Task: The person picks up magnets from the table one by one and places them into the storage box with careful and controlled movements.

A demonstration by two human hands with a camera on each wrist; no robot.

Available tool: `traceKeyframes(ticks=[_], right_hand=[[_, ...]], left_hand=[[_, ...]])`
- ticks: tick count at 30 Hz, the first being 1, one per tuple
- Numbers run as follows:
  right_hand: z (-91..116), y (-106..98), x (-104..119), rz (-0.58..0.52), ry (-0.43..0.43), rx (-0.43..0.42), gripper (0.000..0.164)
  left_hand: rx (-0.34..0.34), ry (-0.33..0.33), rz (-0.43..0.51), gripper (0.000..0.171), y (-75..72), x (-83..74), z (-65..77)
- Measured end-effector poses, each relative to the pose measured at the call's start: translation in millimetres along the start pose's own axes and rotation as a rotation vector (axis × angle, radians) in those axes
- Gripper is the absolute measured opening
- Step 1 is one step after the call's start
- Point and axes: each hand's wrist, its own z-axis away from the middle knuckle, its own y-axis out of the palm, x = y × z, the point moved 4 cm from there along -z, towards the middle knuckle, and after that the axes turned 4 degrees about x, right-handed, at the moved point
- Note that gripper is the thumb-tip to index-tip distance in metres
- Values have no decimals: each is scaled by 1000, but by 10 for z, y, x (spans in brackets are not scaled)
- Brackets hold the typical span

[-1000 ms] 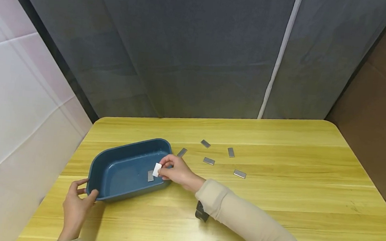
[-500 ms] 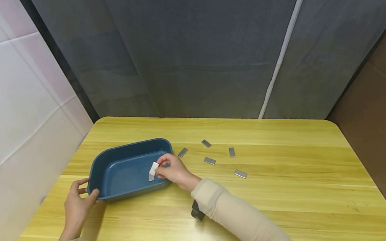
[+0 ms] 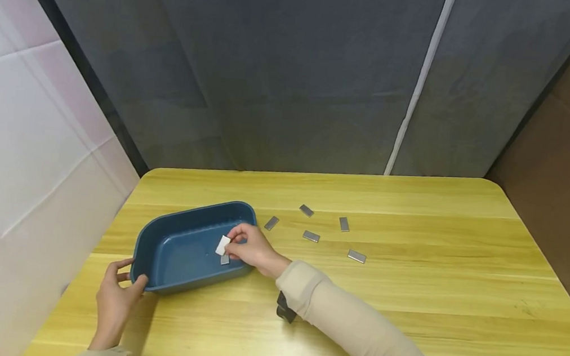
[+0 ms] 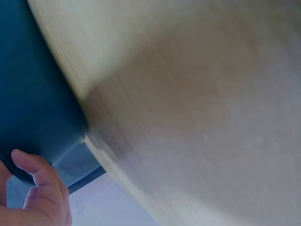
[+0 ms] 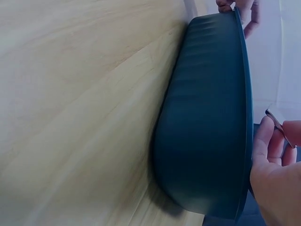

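A blue plastic basin (image 3: 189, 283) stands at the table's left. My left hand (image 3: 117, 302) grips its near left corner, thumb and fingers on either side of the rim; the left wrist view shows the fingers (image 4: 44, 183) curled at that rim. Over the basin's right end, my right hand (image 3: 253, 249) pinches a small rectangular metal plate (image 3: 222, 245) between thumb and fingers. That plate looks bright white from above and thin, edge-on (image 5: 274, 120), in the right wrist view. A second metal plate (image 3: 225, 260) lies on the basin floor, partly covered by the held one.
Several similar grey metal plates lie scattered right of the basin, among them one by its far right corner (image 3: 271, 223) and one farthest right (image 3: 357, 256). The wooden table (image 3: 432, 298) ends at a dark curtain (image 3: 283, 87) behind, with a white sheet (image 3: 28, 150) at left.
My right hand has moved a little to the left over the basin, carrying the metal plate, which now covers more of the one below. My left hand keeps its grip on the basin.
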Motion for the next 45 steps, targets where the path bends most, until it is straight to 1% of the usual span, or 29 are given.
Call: traceKeyframes(ticks=[2,5,12,17,23,29,35,41,45], right_hand=[[-11,7,11,6,-5,-1,14],[-25,20,19,21,-15,-7,14],[-63,83,23,103,-27,-6,15],[-85,117,-2,141,-28,6,15],[-120,140,-29,147,-16,5,16],[-164,166,-25,125,-18,6,14],[-220,195,-31,106,31,22,13],[-262,208,-61,95,92,24,10],[-297,205,-99,98,114,22,9]], left_hand=[[4,8,2,47,-5,-31,3],[-1,5,-11,46,1,-31,-1],[-21,9,-18,45,9,25,-19],[-13,5,-8,46,30,75,-32],[-11,-3,2,46,54,136,-58],[-15,-12,18,46,44,132,-57],[-9,-23,34,46,10,95,-37],[-18,-5,40,46,-5,36,-7],[-23,4,35,45,13,45,-11]])
